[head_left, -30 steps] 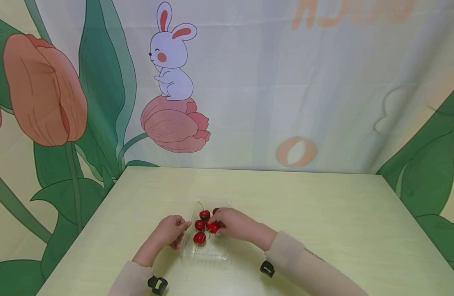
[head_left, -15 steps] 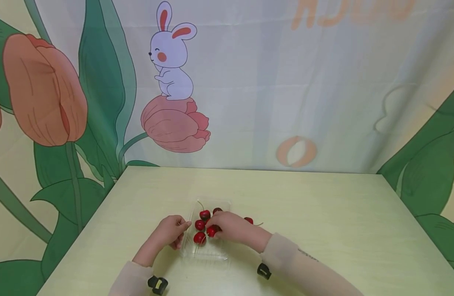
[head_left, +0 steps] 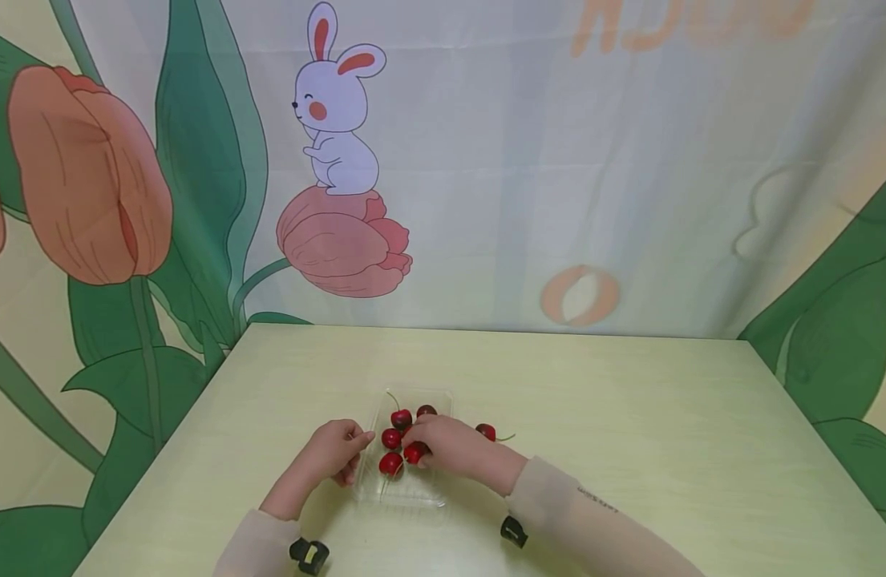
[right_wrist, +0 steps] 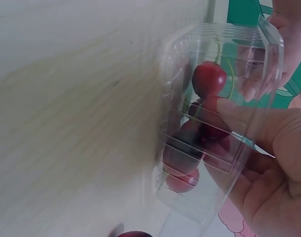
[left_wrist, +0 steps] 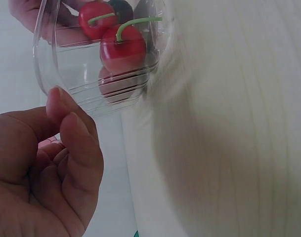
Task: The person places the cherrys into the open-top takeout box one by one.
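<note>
A clear plastic box (head_left: 414, 495) stands on the table with several red cherries inside, some with green stems. My left hand (head_left: 333, 450) pinches its left rim between thumb and finger; the left wrist view shows the fingertips (left_wrist: 59, 101) right at the rim. Reaching in from the right, my right hand (head_left: 450, 447) holds a cherry (head_left: 414, 453) low in the box. In the right wrist view the thumb and fingers close round that cherry (right_wrist: 217, 116) behind the clear wall. Beside it lie another cherry (head_left: 390, 464) and a dark one (head_left: 426, 410) at the back.
One stemmed cherry (head_left: 486, 432) lies on the pale table (head_left: 630, 417), right of the box and just behind the right wrist. A printed cloth (head_left: 471, 160) with a rabbit and tulips hangs behind the table's far edge.
My right hand has shifted slightly left and toward me inside the box, uncovering the dark cherry at the back and the cherry on the table. My left hand keeps its place at the rim.
</note>
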`<action>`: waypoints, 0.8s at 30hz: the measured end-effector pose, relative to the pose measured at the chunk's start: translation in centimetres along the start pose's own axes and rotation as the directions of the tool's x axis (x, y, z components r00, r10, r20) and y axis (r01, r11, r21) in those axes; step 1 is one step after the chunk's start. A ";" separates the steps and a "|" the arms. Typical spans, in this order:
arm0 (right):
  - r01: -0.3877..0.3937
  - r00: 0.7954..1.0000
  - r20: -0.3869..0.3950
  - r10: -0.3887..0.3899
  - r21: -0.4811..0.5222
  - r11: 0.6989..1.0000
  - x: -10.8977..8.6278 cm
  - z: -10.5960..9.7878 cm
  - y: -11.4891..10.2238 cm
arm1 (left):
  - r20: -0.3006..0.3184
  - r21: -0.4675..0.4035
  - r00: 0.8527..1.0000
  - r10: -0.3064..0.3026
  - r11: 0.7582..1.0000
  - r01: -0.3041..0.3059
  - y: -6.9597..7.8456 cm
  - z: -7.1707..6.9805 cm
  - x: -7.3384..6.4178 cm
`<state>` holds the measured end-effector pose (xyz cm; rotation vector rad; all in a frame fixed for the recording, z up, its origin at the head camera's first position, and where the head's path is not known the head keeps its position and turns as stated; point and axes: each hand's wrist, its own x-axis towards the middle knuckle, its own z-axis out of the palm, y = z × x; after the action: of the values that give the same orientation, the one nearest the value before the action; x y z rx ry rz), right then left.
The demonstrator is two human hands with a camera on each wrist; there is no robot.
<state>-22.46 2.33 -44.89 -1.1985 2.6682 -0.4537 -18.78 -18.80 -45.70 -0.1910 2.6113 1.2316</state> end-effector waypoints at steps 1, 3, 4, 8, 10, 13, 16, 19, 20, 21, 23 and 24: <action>-0.001 1.000 -0.002 0.001 -0.006 1.000 0.0 0.1 0.0 | 0.000 0.000 1.000 0.001 1.000 -0.001 0.0 0.0 0.0; -0.004 1.000 -0.004 0.004 -0.018 1.000 0.1 0.2 0.0 | 0.000 -0.003 1.000 0.003 1.000 -0.003 0.0 0.0 0.0; -0.004 1.000 -0.006 0.004 -0.025 1.000 0.1 0.2 0.0 | 0.001 -0.004 1.000 0.003 1.000 -0.003 0.0 0.0 0.1; -0.005 1.000 -0.007 0.005 -0.034 0.999 0.2 0.4 0.0 | 0.002 -0.005 1.000 0.004 1.000 -0.004 -0.1 0.0 0.1; -0.002 1.000 -0.008 0.002 -0.039 0.999 0.3 0.4 0.0 | 0.003 -0.005 1.000 0.000 1.000 0.000 -0.1 0.0 0.1; 0.010 1.000 -0.011 -0.011 -0.049 0.999 0.4 0.5 0.0 | 0.004 -0.005 1.000 -0.008 1.000 0.008 0.0 0.0 0.0; 0.020 1.000 -0.018 -0.021 -0.062 0.998 0.5 0.7 0.1 | 0.006 -0.003 1.000 -0.014 1.000 0.014 0.0 -0.1 0.0; 0.020 0.999 -0.024 -0.022 -0.071 0.997 0.6 1.0 0.1 | 0.005 -0.002 1.000 -0.017 1.000 0.017 0.1 -0.1 0.0; 0.019 0.999 -0.027 -0.021 -0.075 0.997 0.6 1.1 0.1 | 0.004 -0.003 1.000 -0.017 1.000 0.017 0.1 -0.1 0.0; 0.016 0.999 -0.028 -0.019 -0.076 0.997 0.6 1.2 0.1 | 0.003 -0.002 1.000 -0.017 1.000 0.017 0.1 -0.1 0.0; 0.014 0.999 -0.034 -0.017 -0.079 0.997 0.6 1.3 0.1 | 0.003 -0.002 1.000 -0.017 1.000 0.017 0.1 -0.1 -0.1; 0.012 0.999 -0.036 -0.015 -0.083 0.997 0.6 1.4 0.1 | 0.003 -0.002 1.000 -0.016 1.000 0.016 0.1 -0.1 -0.1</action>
<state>-22.58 1.66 -46.26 -1.2437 2.7363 -0.3750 -18.77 -18.81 -45.50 -0.2103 2.6005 1.2281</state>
